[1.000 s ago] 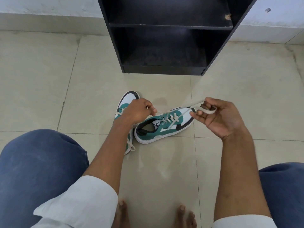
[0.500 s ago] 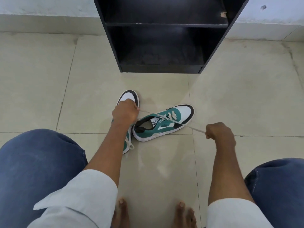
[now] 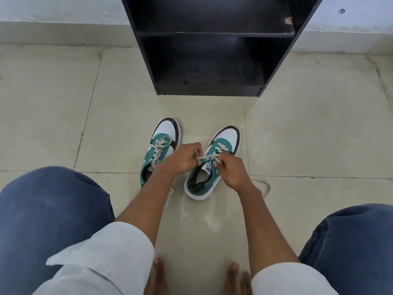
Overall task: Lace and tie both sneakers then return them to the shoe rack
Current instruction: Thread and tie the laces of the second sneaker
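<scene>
floor (image 3: 308,135): beige tiles | on it: two sneakers (image 3: 158,150) (image 3: 212,165) side by side, black rack (image 3: 274,67), bare feet (image 3: 156,275)

The left hand (image 3: 182,159) covered the heel side of the left sneaker (image 3: 160,149), and the forearm hid that shoe's rear collar and part of its sole. Both hands closed over the lace (image 3: 207,157) of the right sneaker (image 3: 212,165), so the lace ends inside the left hand and the right hand (image 3: 231,170) could not be made out, nor whether a knot had formed. The logo on the right sneaker's tongue was too small to read. The shoe rack (image 3: 212,50) was cut off by the top edge, its upper shelves out of view and its lowest shelf dark. The knees and sleeves ran past the lower edge.
</scene>
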